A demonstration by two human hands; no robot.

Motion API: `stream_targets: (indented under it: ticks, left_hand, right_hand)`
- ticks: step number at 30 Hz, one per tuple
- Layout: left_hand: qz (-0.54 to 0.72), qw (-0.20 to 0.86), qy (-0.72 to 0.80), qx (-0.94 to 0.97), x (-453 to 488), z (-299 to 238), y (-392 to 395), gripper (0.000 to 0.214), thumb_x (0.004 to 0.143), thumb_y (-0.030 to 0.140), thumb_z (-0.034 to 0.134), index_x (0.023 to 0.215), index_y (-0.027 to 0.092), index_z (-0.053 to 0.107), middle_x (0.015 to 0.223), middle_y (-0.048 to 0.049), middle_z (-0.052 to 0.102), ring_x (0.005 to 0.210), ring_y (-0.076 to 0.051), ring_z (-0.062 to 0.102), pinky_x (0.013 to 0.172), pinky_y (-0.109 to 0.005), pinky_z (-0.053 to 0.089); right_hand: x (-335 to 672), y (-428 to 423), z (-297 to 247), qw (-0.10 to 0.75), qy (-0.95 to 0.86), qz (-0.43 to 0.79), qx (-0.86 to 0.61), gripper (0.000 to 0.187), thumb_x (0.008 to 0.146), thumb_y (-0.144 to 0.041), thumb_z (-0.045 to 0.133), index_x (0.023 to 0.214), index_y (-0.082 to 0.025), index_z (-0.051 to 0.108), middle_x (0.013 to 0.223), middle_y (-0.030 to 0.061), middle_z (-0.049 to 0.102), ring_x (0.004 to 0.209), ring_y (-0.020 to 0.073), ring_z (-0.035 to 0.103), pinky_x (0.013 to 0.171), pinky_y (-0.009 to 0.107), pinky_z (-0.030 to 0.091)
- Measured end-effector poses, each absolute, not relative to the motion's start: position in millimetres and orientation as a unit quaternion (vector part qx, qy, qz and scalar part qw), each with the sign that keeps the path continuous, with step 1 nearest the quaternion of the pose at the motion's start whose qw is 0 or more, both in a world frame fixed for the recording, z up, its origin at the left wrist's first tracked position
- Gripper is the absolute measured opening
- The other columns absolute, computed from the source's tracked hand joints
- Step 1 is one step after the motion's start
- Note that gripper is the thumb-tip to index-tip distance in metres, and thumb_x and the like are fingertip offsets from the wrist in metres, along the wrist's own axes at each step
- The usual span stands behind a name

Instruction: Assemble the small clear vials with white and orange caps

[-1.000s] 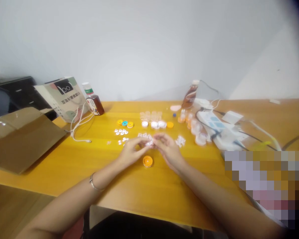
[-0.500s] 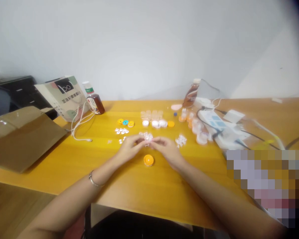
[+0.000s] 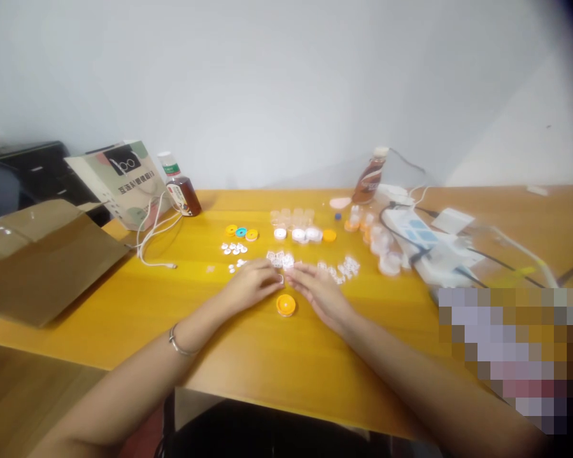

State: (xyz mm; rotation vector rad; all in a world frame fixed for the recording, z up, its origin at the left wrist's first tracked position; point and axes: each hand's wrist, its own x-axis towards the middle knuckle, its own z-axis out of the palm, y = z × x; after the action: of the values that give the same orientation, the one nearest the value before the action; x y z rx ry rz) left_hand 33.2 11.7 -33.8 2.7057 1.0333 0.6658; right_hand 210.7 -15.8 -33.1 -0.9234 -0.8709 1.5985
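Note:
My left hand point(image 3: 253, 286) is closed, its thumb and fingertips around a small white piece point(image 3: 281, 278). Facing it, my right hand point(image 3: 319, 289) has its fingers stretched out and slightly apart, the tips beside a pile of small white pieces point(image 3: 279, 259). Just below the fingertips sits an orange round cap point(image 3: 286, 305) with a pale base. More small white pieces point(image 3: 348, 267) lie scattered behind my right hand. White round discs point(image 3: 233, 248) are laid out beyond my left hand.
Orange and blue caps point(image 3: 241, 233), white caps point(image 3: 298, 235) and clear cups point(image 3: 293, 218) stand in rows behind. Drink bottles point(image 3: 184, 191) flank them. A cardboard box point(image 3: 52, 267), a paper bag point(image 3: 128, 184) and a cable lie left. A power strip point(image 3: 413, 232) is right.
My hands have moved slightly apart from fingertips meeting. The right fingers have straightened, and the left fingers have lowered a little. The view has shifted slightly.

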Motion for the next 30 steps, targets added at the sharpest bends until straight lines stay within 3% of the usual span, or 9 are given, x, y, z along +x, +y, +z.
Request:
stream_targets:
  ticks: [7, 15, 19, 24, 28, 30]
  left_hand:
    - [0.210, 0.098, 0.362, 0.903, 33.4, -29.3, 7.3, 0.023, 0.081, 0.038, 0.056, 0.082, 0.015, 0.059, 0.079, -0.0041, 0.057, 0.075, -0.015, 0.053, 0.068, -0.026, 0.041]
    - [0.217, 0.086, 0.385, 0.893, 35.2, -29.4, 4.0, 0.014, 0.083, 0.022, 0.049, 0.074, 0.015, 0.057, 0.072, -0.0026, 0.057, 0.066, -0.012, 0.051, 0.062, -0.023, 0.040]
    - [0.307, 0.160, 0.422, 0.838, 30.2, -24.4, 2.7, 0.015, 0.082, 0.026, 0.052, 0.076, 0.015, 0.059, 0.073, -0.0027, 0.061, 0.066, -0.012, 0.054, 0.061, -0.022, 0.041]
    - [0.442, 0.354, 0.430, 0.703, 28.9, -19.3, 2.9, 0.018, 0.077, 0.029, 0.061, 0.088, 0.014, 0.059, 0.075, -0.0028, 0.063, 0.068, -0.012, 0.059, 0.063, -0.022, 0.045]
    - [0.456, 0.432, 0.391, 0.673, 30.5, -14.7, 0.6, 0.036, 0.077, 0.023, 0.061, 0.112, 0.019, 0.055, 0.076, 0.0001, 0.061, 0.068, -0.010, 0.059, 0.065, -0.021, 0.046]
    - [0.436, 0.437, 0.394, 0.680, 31.2, -12.2, -1.1, 0.031, 0.078, 0.023, 0.060, 0.108, 0.019, 0.060, 0.079, -0.0013, 0.063, 0.070, -0.010, 0.059, 0.067, -0.021, 0.047]
  right_hand:
    - [208.5, -18.9, -30.7, 0.520, -0.340, 0.690, -0.371, 0.018, 0.059, -0.018, 0.075, 0.069, -0.018, 0.060, 0.070, -0.0015, 0.066, 0.070, 0.0102, 0.062, 0.080, 0.026, 0.049]
    - [207.5, -20.1, -29.3, 0.489, -0.375, 0.683, -0.393, 0.014, 0.063, -0.023, 0.072, 0.068, -0.015, 0.062, 0.067, -0.0005, 0.066, 0.063, 0.0074, 0.060, 0.071, 0.021, 0.048]
    - [207.7, -19.1, -30.3, 0.482, -0.380, 0.678, -0.404, 0.015, 0.062, -0.024, 0.072, 0.069, -0.015, 0.062, 0.067, -0.0003, 0.067, 0.063, 0.0081, 0.061, 0.071, 0.023, 0.048]
    - [207.4, -16.9, -33.2, 0.486, -0.382, 0.667, -0.416, 0.018, 0.059, -0.023, 0.074, 0.070, -0.016, 0.061, 0.067, -0.0008, 0.068, 0.061, 0.0089, 0.062, 0.071, 0.025, 0.048]
    - [207.0, -16.9, -34.1, 0.486, -0.389, 0.660, -0.420, 0.019, 0.058, -0.024, 0.074, 0.071, -0.016, 0.062, 0.067, -0.0010, 0.068, 0.062, 0.0097, 0.062, 0.071, 0.026, 0.048]
    - [206.9, -17.3, -34.2, 0.484, -0.392, 0.659, -0.421, 0.019, 0.058, -0.024, 0.074, 0.071, -0.016, 0.063, 0.067, -0.0011, 0.068, 0.062, 0.0099, 0.062, 0.072, 0.026, 0.049]
